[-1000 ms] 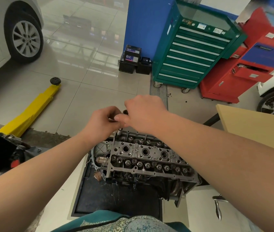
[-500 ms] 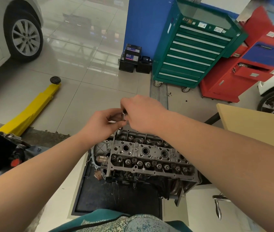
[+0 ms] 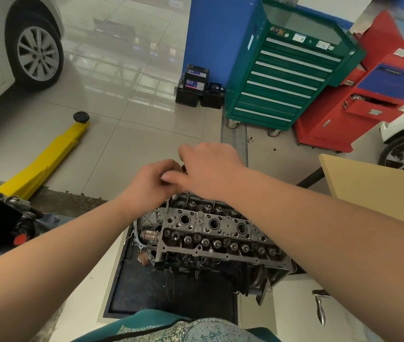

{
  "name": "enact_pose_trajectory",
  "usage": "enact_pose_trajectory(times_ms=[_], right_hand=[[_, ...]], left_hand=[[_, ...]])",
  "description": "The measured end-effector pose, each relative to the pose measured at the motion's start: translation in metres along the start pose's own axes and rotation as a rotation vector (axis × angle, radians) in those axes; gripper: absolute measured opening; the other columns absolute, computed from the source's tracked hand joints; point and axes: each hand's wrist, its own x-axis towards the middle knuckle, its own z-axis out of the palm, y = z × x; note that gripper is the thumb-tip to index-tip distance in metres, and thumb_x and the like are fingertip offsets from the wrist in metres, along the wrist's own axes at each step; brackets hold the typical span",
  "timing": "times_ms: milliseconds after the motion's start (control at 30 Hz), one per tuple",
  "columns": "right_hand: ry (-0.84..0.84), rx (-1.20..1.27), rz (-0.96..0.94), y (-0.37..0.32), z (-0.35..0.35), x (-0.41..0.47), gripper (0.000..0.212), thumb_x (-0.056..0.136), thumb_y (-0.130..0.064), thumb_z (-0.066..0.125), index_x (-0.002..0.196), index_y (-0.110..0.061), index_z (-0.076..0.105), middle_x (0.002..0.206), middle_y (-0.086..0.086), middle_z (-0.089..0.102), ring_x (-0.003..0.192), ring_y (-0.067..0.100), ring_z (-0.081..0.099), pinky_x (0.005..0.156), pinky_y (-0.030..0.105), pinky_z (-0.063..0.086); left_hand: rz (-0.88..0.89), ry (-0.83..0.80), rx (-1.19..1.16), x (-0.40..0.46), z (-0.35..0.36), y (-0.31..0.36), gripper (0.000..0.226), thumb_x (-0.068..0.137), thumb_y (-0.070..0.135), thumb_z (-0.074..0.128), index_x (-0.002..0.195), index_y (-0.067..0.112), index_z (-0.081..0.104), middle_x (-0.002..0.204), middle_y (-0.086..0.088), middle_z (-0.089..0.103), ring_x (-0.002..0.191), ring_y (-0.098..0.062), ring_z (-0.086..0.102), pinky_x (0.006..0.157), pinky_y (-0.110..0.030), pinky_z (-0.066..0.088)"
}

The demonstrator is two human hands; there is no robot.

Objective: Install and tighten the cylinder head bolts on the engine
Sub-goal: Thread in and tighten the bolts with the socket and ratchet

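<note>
The engine's grey cylinder head [image 3: 218,233] sits below me on a black mat, its valve gear and three round plug wells exposed. Both my hands meet above its far left corner. My left hand [image 3: 151,181] and my right hand [image 3: 208,166] pinch a small metal tool, a socket-like piece [image 3: 184,168], whose round top shows between the fingers. A short bit of shaft [image 3: 176,195] shows below the hands, at the head's corner. The rest of the tool is hidden by my fingers.
A yellow lift arm [image 3: 45,161] lies on the tiled floor at left. A green tool cabinet [image 3: 287,70] and a red cabinet [image 3: 369,95] stand behind. A tan board [image 3: 373,183] is at right, a chrome tool [image 3: 319,309] on the floor, car wheels at both sides.
My hands have stayed over the head's far left corner. The fingers have shifted around the small tool, and my right hand has turned slightly over the left.
</note>
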Motion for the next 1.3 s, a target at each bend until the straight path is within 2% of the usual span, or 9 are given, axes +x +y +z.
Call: enact_pose_trajectory(times_ms=[133, 267, 433, 600, 733, 867, 1033, 1133, 1300], right_hand=[[-0.098, 0.076, -0.131, 0.01, -0.003, -0.004, 0.024, 0.098, -0.036, 0.059, 0.115, -0.02, 0.052, 0.092, 0.001, 0.057, 0.086, 0.027, 0.06, 0.063, 0.038, 0.043], [-0.023, -0.053, 0.052, 0.002, -0.001, 0.001, 0.046, 0.099, -0.069, 0.042, 0.083, -0.026, 0.047, 0.069, -0.005, 0.042, 0.068, 0.024, 0.046, 0.051, 0.031, 0.024], [-0.071, 0.073, -0.097, 0.005, -0.001, -0.002, 0.03, 0.093, -0.035, 0.065, 0.118, -0.022, 0.055, 0.101, 0.001, 0.062, 0.09, 0.028, 0.061, 0.066, 0.04, 0.049], [0.004, -0.078, 0.054, 0.001, -0.001, -0.001, 0.051, 0.097, -0.071, 0.042, 0.071, -0.027, 0.046, 0.067, -0.007, 0.043, 0.062, 0.021, 0.041, 0.051, 0.03, 0.024], [-0.125, 0.051, -0.145, 0.005, -0.001, -0.005, 0.037, 0.093, -0.051, 0.061, 0.118, -0.024, 0.054, 0.095, -0.004, 0.058, 0.084, 0.021, 0.056, 0.066, 0.038, 0.048], [-0.12, 0.002, 0.017, 0.007, -0.004, -0.002, 0.034, 0.098, -0.056, 0.056, 0.094, -0.022, 0.057, 0.079, -0.003, 0.046, 0.082, 0.027, 0.058, 0.056, 0.035, 0.034], [-0.039, 0.044, -0.061, 0.002, -0.001, -0.002, 0.035, 0.094, -0.059, 0.055, 0.107, -0.026, 0.054, 0.082, -0.005, 0.053, 0.079, 0.025, 0.056, 0.059, 0.034, 0.036], [-0.093, 0.055, -0.051, 0.005, -0.003, -0.002, 0.024, 0.095, -0.042, 0.061, 0.108, -0.022, 0.053, 0.083, -0.004, 0.048, 0.083, 0.027, 0.058, 0.058, 0.035, 0.034], [-0.021, -0.028, 0.079, 0.003, 0.001, 0.0, 0.051, 0.095, -0.075, 0.041, 0.09, -0.025, 0.05, 0.073, -0.004, 0.046, 0.075, 0.025, 0.052, 0.054, 0.033, 0.034]], left_hand=[[-0.026, -0.036, -0.101, -0.001, -0.003, -0.007, 0.026, 0.09, 0.001, 0.078, 0.11, 0.015, 0.07, 0.1, -0.002, 0.076, 0.094, 0.004, 0.069, 0.082, -0.01, 0.05], [0.037, -0.004, -0.086, -0.003, 0.005, -0.005, 0.024, 0.084, 0.007, 0.085, 0.103, 0.014, 0.071, 0.092, 0.001, 0.073, 0.09, -0.014, 0.071, 0.082, -0.03, 0.059], [-0.036, 0.041, -0.151, 0.0, 0.01, -0.008, 0.021, 0.088, 0.004, 0.08, 0.107, 0.013, 0.077, 0.095, 0.002, 0.081, 0.096, -0.02, 0.076, 0.088, -0.037, 0.06], [0.02, 0.007, -0.147, -0.004, 0.011, -0.004, 0.024, 0.082, 0.004, 0.084, 0.095, 0.02, 0.072, 0.092, 0.004, 0.074, 0.089, -0.011, 0.071, 0.081, -0.023, 0.056], [-0.032, 0.011, -0.083, 0.0, 0.009, -0.008, 0.014, 0.079, -0.001, 0.084, 0.09, 0.002, 0.076, 0.089, -0.015, 0.078, 0.089, -0.031, 0.073, 0.082, -0.047, 0.06], [-0.053, -0.059, -0.204, -0.004, 0.004, -0.005, 0.028, 0.084, 0.013, 0.086, 0.109, 0.02, 0.074, 0.094, 0.011, 0.08, 0.091, -0.003, 0.075, 0.081, -0.015, 0.056], [0.022, 0.033, -0.032, 0.0, 0.007, -0.005, 0.008, 0.082, -0.004, 0.078, 0.086, 0.001, 0.073, 0.087, -0.015, 0.07, 0.077, -0.022, 0.063, 0.074, -0.039, 0.052], [0.029, 0.025, -0.094, -0.002, 0.005, -0.001, 0.013, 0.084, 0.0, 0.083, 0.09, 0.011, 0.077, 0.1, -0.009, 0.068, 0.093, -0.015, 0.066, 0.085, -0.02, 0.051], [-0.062, 0.039, -0.194, -0.004, 0.007, -0.002, 0.024, 0.081, 0.007, 0.087, 0.096, 0.022, 0.075, 0.09, 0.004, 0.077, 0.086, -0.009, 0.073, 0.079, -0.019, 0.056]])
